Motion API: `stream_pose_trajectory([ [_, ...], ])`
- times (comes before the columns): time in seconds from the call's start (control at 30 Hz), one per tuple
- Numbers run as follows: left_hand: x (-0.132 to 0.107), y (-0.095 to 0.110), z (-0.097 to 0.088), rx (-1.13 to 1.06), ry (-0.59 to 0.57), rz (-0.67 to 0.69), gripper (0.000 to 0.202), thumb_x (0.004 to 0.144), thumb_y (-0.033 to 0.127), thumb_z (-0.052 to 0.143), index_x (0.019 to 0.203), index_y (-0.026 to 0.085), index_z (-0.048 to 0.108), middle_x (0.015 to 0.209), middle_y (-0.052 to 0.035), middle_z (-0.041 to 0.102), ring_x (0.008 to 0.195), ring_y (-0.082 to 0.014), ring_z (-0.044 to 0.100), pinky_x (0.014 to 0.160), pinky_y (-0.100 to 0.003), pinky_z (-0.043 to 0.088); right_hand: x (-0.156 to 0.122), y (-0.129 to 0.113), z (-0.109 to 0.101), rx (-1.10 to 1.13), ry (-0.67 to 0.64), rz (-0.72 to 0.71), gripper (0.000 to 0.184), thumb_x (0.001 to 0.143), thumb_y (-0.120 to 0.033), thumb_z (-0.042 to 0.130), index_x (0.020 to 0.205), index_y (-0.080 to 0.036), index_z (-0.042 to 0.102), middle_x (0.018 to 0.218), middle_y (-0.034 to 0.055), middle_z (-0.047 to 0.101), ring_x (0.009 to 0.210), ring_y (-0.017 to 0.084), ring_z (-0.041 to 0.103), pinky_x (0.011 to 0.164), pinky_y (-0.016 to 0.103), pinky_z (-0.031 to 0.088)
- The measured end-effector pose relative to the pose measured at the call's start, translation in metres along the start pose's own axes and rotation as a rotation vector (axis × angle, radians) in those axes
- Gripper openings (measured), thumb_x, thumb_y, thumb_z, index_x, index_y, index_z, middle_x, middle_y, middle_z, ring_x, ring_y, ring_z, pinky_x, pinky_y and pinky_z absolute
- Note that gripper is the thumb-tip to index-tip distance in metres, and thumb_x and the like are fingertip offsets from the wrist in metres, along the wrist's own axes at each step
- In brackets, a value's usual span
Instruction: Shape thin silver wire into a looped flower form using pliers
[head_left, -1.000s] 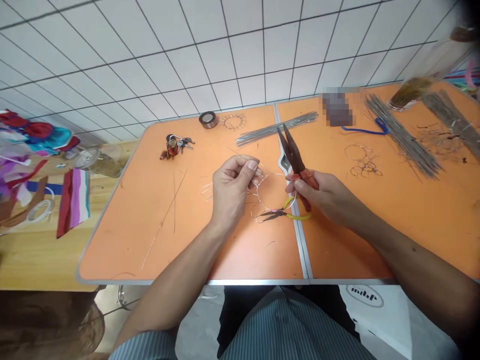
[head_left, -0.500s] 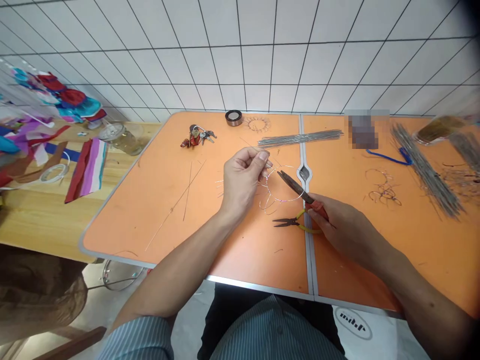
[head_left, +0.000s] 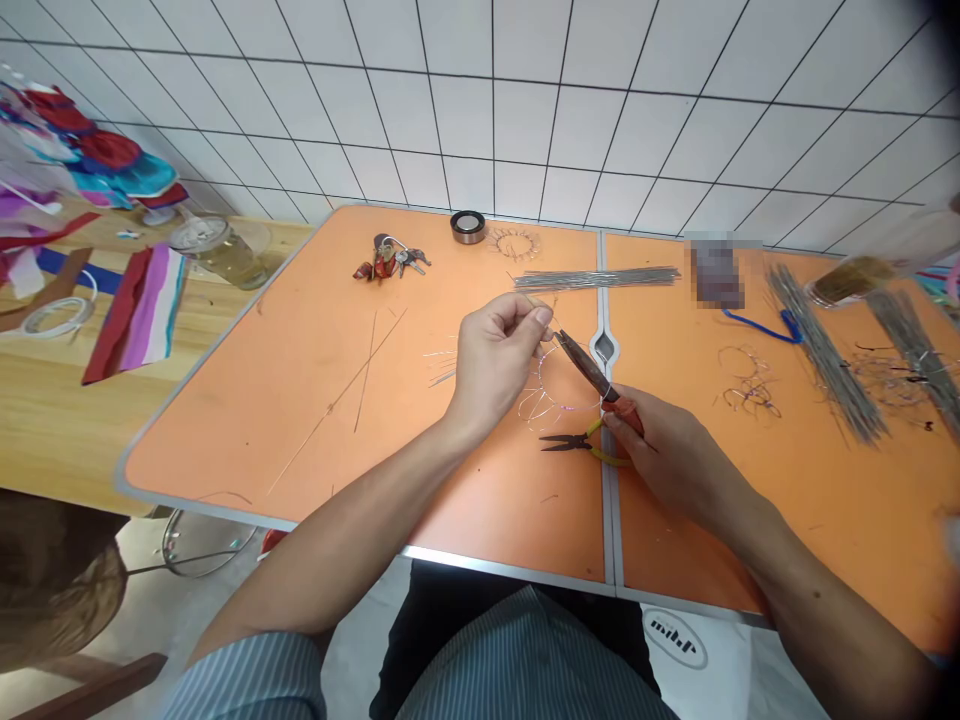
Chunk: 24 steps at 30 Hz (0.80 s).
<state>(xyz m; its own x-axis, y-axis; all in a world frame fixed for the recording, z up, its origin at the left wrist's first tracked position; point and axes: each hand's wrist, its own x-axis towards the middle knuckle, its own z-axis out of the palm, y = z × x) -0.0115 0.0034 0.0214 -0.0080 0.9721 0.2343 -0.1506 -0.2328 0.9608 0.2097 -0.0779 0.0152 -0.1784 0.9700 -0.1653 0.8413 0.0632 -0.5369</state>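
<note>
Between thumb and fingers, my left hand (head_left: 496, 362) pinches a thin wire ring (head_left: 541, 385) with small loops along its edge. My right hand (head_left: 664, 435) is closed round the red handles of a pair of pliers (head_left: 589, 368). The dark jaws point up and left, their tips close to my left fingertips at the wire; whether they grip it I cannot tell. Under the right hand, a second pair of pliers with yellow handles (head_left: 570, 442) lies on the orange table (head_left: 420, 480). Loose straight wires (head_left: 337, 400) lie crossed to the left.
At the back are keys (head_left: 394, 258), a tape roll (head_left: 468, 227), another wire ring (head_left: 514, 243) and a wire bundle (head_left: 600, 278). Rightward lie tangled wire (head_left: 750, 385) and a bigger wire bundle (head_left: 829, 355). A jar (head_left: 217, 250) and ribbons (head_left: 135, 315) occupy the wooden table at left.
The plier tips have come closer to my left fingertips, and the wire ring has turned slightly. The whole view has shifted and tilted a little.
</note>
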Motion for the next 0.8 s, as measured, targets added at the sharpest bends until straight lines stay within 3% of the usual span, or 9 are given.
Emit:
stream_pose_trajectory([
  [0.2, -0.0004, 0.0009, 0.0011, 0.042, 0.007, 0.033, 0.025, 0.099, 0.025, 0.075, 0.075, 0.019, 0.069, 0.070, 0.0013, 0.065, 0.058, -0.0100, 0.057, 0.058, -0.024, 0.046, 0.0000, -0.0005, -0.0001, 0.003, -0.019, 0.000, 0.025, 0.113, -0.041, 0.043, 0.093, -0.027, 0.048, 0.085, -0.0001, 0.065, 0.078, 0.022, 0.056, 0.072, 0.035, 0.038],
  [0.37, -0.0002, -0.0003, 0.0017, 0.064, 0.021, 0.056, 0.027, 0.098, 0.032, 0.077, 0.074, 0.020, 0.071, 0.070, 0.0005, 0.066, 0.058, -0.0110, 0.058, 0.058, -0.025, 0.046, 0.0003, -0.0037, -0.0010, 0.029, -0.035, 0.005, 0.020, 0.112, -0.038, 0.045, 0.097, -0.027, 0.052, 0.093, 0.0017, 0.069, 0.085, 0.024, 0.060, 0.073, 0.035, 0.038],
  [0.8, -0.0010, -0.0003, 0.0024, 0.061, 0.030, 0.048, 0.025, 0.099, 0.034, 0.076, 0.078, 0.021, 0.076, 0.078, -0.0016, 0.074, 0.060, -0.0113, 0.059, 0.058, -0.025, 0.047, 0.0014, -0.0034, 0.0002, 0.099, -0.054, -0.005, 0.023, 0.112, -0.039, 0.046, 0.093, -0.027, 0.049, 0.083, -0.0029, 0.063, 0.075, 0.020, 0.054, 0.071, 0.033, 0.037],
])
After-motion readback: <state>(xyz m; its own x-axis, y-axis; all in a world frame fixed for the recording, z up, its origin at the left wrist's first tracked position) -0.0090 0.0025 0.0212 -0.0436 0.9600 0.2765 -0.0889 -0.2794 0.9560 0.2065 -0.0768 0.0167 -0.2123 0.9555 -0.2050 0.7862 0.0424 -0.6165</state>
